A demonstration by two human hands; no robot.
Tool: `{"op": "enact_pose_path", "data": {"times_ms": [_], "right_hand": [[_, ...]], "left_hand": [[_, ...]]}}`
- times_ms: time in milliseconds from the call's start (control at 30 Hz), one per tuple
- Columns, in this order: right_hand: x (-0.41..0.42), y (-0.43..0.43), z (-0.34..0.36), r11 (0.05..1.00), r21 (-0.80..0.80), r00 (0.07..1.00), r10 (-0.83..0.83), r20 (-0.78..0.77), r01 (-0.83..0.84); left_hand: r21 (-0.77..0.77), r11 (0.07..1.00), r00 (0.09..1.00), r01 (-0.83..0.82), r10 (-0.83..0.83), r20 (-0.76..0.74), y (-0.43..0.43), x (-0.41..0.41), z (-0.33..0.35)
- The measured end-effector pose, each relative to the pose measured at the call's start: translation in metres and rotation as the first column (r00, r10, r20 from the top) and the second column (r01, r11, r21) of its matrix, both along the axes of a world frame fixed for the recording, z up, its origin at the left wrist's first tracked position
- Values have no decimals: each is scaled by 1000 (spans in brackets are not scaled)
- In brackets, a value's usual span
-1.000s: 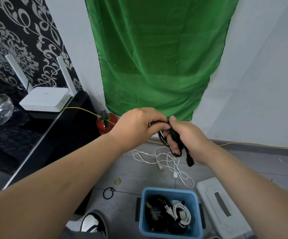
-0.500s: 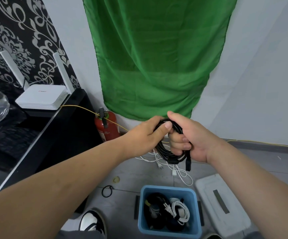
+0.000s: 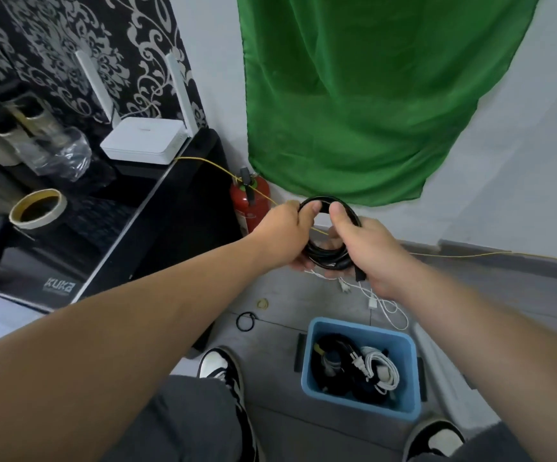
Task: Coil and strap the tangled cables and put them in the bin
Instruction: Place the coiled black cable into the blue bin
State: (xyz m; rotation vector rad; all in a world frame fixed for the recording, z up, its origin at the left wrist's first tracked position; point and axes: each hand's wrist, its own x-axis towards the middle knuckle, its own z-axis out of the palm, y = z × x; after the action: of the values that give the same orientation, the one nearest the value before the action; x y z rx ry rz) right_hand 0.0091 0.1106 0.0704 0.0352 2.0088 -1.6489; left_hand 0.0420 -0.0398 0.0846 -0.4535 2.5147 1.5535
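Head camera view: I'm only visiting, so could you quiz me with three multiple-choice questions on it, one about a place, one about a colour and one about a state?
1. Where does the blue bin stand?
A on the black desk; B on the floor; C on a shelf.
2. What colour is the cloth on the wall?
A red; B green; C yellow.
3. What are the two hands doing?
A gripping a black cable coil; B resting open on the desk; C lifting the bin.

Answers: 1 B, it sits on the grey tiles. 2 B, the cloth is plainly green. 3 A, the left hand and the right hand both grip the coil.
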Motion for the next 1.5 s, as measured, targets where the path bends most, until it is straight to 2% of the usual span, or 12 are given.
{"op": "enact_pose_path", "data": {"times_ms": [167, 267, 400, 500, 600, 667, 833, 900, 1100, 1267, 1367, 1500], "right_hand": [[11, -29, -50, 988, 152, 1000, -24, -11, 26], [5, -41, -83, 960, 280, 1000, 23, -15, -17], [-8, -47, -126, 844, 524, 988, 154, -34, -113], [-22, -50, -169, 759, 625, 965, 259, -31, -183], [-35, -58, -207, 754, 623, 965, 263, 2, -207], [-45, -65, -228, 753, 624, 969, 245, 31, -210], [-56, -72, -251, 748, 623, 969, 237, 76, -231], [-58, -69, -255, 748, 621, 966, 252, 58, -232], [-60, -57, -248, 753, 620, 960, 279, 3, -221], [-63, -43, -204, 701, 683, 922, 373, -105, -206], [-61, -32, -161, 686, 709, 903, 393, -173, -162], [-55, -19, -103, 746, 654, 890, 376, -257, -126]], "left_hand": [[59, 998, 976, -8, -5, 218, -20, 16, -48], [-16, 999, 947, 31, -25, 320, -40, 20, -88], [-129, 988, 909, -89, 133, 395, -63, 23, -157], [-260, 964, 827, 48, 108, 552, -78, 19, -230], [-278, 920, 717, 277, -5, 697, -76, 17, -271], [-289, 882, 686, 372, -51, 726, -72, 13, -295], [-351, 783, 602, 514, -38, 798, -74, 10, -362], [-340, 812, 579, 475, 2, 815, -71, 10, -364], [-425, 793, 656, 436, 43, 753, -70, 8, -357], [-550, 778, 878, 302, -3, 478, -59, -12, -300], [-490, 855, 948, 172, -8, 319, -62, -21, -249], [-396, 918, 995, 11, 29, 95, -63, -24, -168]]}}
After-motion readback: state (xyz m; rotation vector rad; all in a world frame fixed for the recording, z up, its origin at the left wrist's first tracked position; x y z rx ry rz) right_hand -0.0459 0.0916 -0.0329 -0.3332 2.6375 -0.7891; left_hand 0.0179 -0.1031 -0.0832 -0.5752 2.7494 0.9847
